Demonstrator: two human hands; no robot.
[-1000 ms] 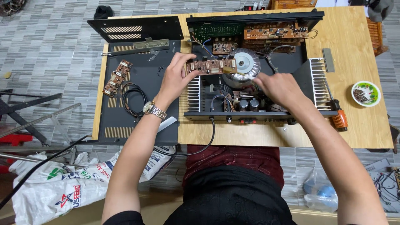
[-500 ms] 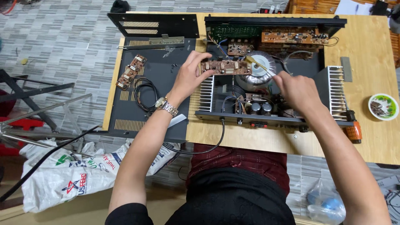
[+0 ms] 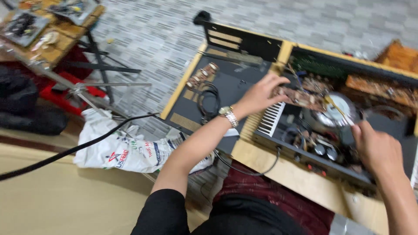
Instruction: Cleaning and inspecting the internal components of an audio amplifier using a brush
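Left hand point(image 3: 261, 93) pinches the circuit board point(image 3: 300, 98) (steadying it) while right hand point(image 3: 376, 148) grips a thin tool point(image 3: 337, 109) probing it.

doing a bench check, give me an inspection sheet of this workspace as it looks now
surface: wooden table, black cover panel lying on its left part
job's things: opened amplifier chassis; brown circuit board above round transformer
clutter: small loose board on the panel
hands: left hand grips the circuit board; right hand holds a thin tool, blurred
cables: coiled black cord on panel; black cable across floor
surroundings: tiled floor, white printed bag, metal stand
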